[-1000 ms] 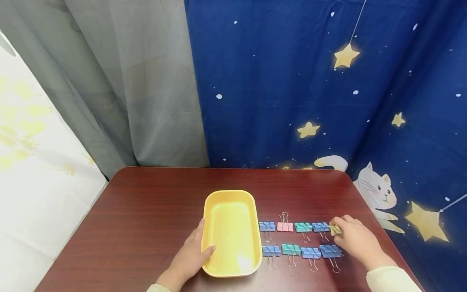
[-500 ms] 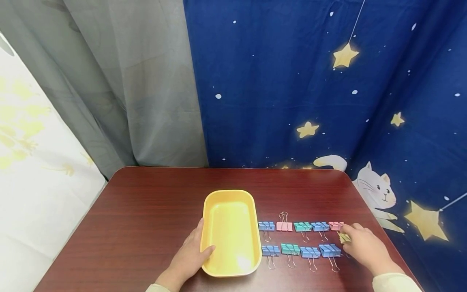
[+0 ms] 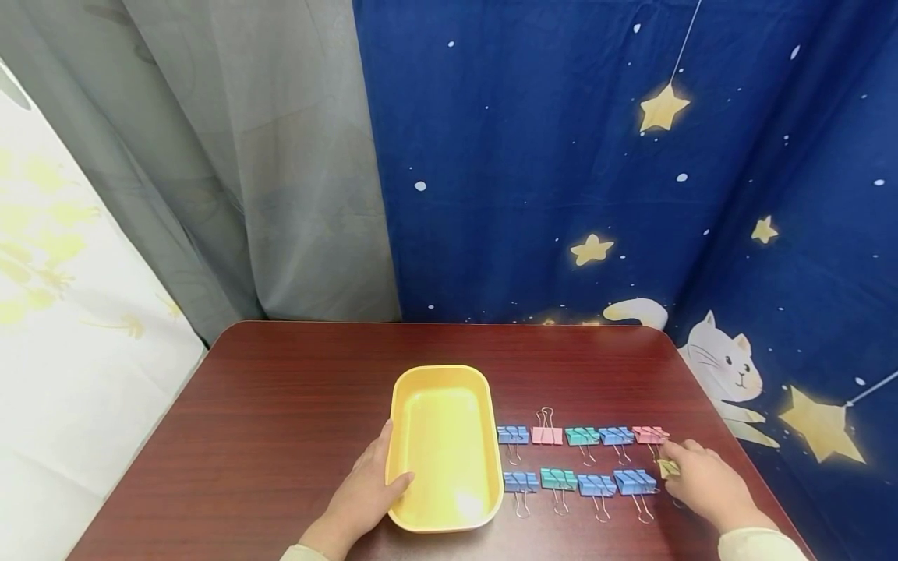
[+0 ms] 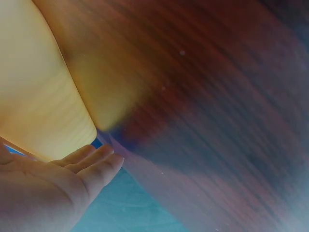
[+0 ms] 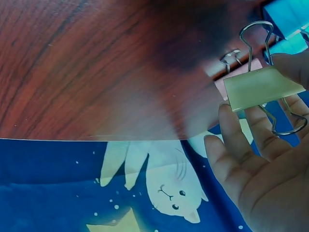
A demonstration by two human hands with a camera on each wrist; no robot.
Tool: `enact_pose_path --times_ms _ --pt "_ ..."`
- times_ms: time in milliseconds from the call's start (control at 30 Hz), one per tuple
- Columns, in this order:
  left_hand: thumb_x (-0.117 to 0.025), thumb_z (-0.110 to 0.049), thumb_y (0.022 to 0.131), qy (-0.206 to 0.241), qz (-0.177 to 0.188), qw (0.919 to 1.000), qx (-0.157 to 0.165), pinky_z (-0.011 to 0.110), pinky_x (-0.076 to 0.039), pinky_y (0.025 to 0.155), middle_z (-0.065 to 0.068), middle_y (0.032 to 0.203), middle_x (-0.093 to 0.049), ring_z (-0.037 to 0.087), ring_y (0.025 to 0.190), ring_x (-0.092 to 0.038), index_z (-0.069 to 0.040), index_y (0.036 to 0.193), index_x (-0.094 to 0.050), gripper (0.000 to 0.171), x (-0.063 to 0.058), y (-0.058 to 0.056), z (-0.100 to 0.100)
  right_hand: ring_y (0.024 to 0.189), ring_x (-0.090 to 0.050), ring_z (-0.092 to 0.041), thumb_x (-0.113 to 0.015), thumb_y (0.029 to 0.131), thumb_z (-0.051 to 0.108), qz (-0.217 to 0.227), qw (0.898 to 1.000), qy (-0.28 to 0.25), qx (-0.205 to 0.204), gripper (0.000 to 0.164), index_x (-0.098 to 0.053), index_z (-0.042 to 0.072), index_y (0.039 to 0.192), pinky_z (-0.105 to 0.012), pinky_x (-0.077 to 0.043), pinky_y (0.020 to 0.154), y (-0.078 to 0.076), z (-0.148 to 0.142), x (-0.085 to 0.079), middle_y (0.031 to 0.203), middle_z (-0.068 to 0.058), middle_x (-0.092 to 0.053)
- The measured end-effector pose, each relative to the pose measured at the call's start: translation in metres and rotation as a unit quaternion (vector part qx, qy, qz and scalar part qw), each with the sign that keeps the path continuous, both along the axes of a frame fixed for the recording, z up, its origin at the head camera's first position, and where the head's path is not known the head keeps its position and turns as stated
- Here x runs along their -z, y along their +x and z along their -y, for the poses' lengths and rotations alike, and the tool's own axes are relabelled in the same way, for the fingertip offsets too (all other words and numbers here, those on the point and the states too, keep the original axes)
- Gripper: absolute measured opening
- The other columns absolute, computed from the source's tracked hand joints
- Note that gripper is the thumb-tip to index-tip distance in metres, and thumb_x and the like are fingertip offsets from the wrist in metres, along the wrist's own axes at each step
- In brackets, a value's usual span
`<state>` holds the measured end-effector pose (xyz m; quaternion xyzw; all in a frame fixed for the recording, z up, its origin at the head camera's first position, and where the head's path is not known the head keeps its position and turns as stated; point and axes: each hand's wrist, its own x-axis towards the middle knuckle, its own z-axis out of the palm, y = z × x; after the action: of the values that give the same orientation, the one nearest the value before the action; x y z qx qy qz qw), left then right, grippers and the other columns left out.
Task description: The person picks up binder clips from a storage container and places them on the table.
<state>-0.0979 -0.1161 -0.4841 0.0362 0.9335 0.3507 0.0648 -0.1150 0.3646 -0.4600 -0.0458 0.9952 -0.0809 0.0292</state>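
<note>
My left hand (image 3: 361,491) grips the left side of a yellow plastic tray (image 3: 486,421), thumb over the rim and fingers along the outer wall. The left wrist view shows those fingers stretched beside the tray's end. On the right, my right hand (image 3: 712,483) pinches a yellow binder clip (image 5: 260,88); both its wire handles stick out in the right wrist view. Close by lies a pink binder clip (image 3: 649,435), ending the back row. A large blue binder clip (image 3: 635,481) ends the front row, just left of this hand.
Right of the tray, binder clips lie in two rows: blue, another pink one (image 3: 547,435) with handles pointing away, and green ones (image 3: 558,478). They rest on a dark red-brown table (image 3: 309,389). Grey and blue curtains (image 3: 533,156) hang behind its far edge.
My right hand has moved slightly right and nearer with the yellow binder clip, uncovering the pink clip at the back row's end. The left hand and tray stay put.
</note>
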Motion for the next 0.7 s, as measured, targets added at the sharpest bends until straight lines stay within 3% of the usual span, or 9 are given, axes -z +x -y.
enact_pose_path --times_ms 700 --pt "-0.066 -0.037 0.090 0.003 0.004 1.0000 -0.006 0.062 -0.031 0.105 0.024 0.151 -0.033 0.043 0.138 -0.031 -0.009 0.155 -0.014 0.088 0.000 0.000 -0.001 0.072 -0.054 -0.026 -0.076 0.067 0.009 0.026 0.999 0.020 -0.006 0.025 -0.063 0.015 0.087 -0.051 -0.050 0.064 -0.010 -0.008 0.023 0.082 -0.004 -0.055"
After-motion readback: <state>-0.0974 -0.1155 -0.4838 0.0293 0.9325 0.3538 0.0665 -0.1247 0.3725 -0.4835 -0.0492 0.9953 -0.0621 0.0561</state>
